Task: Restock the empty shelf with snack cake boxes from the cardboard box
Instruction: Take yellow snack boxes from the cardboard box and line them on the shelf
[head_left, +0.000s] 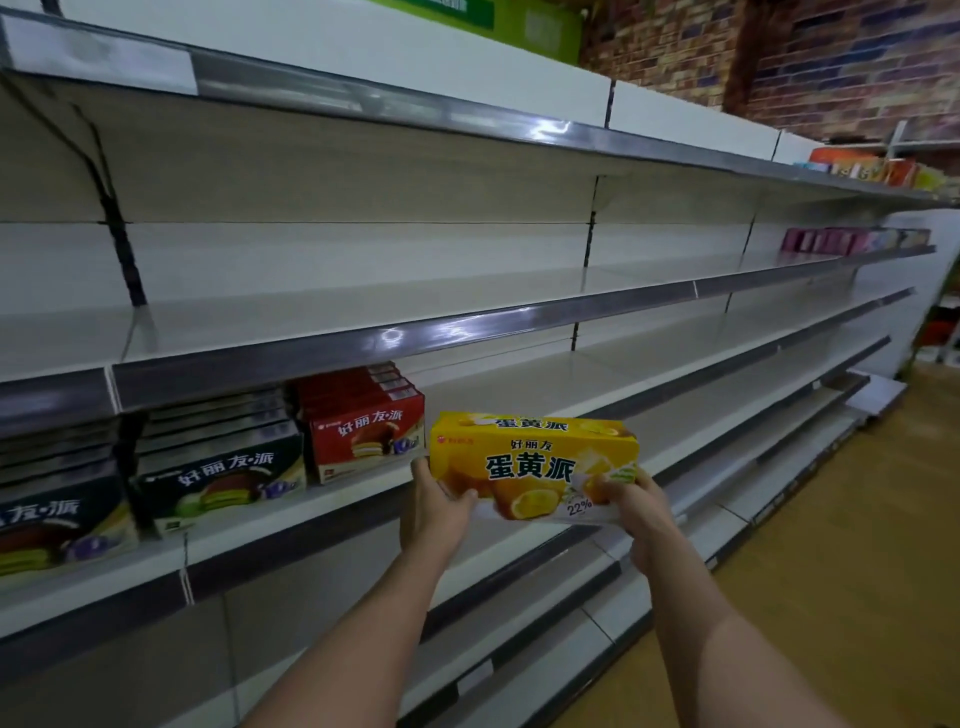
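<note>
Both hands hold a yellow snack cake box (535, 462) in the air in front of the shelf (519, 384), its printed face turned toward the camera and its long side roughly level. The left hand (439, 512) grips the box's lower left corner — its fingers are curled round the edge, thumb on the front. The right hand (636, 506) grips the lower right corner the same way, fingers clamped on the box. The box is just in front of the shelf's front edge, beside a bare stretch of board, and it is not resting on anything.

To the left on that same shelf stands a row of red boxes (366, 434), lined up one behind another, and next to them, further left, rows of dark boxes (221, 480) — the nearest of these runs off the left edge of view. The shelves above and below are white with grey front rails. Far down the aisle a few small packages (857, 241) sit on the upper shelves, too blurred to tell what they are. The floor (857, 545) is yellowish.
</note>
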